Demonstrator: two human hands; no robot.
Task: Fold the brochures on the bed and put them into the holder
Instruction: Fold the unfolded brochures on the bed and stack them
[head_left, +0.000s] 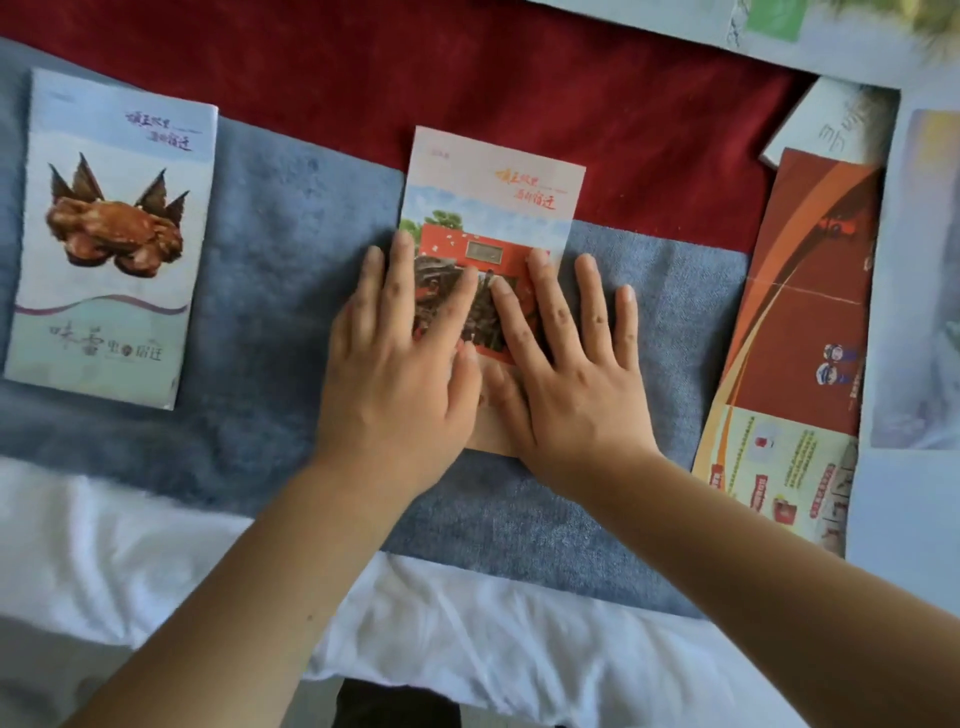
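A folded brochure with a red building picture lies on the blue blanket at the centre. My left hand and my right hand both press flat on its lower half, fingers straight and spread. A folded brochure with a crab picture lies at the left. A red and orange brochure lies spread open at the right. No holder can be made out in view.
The blue blanket covers a dark red cloth at the back. White bedding runs along the near edge. More pale printed sheets lie at the far right and top right.
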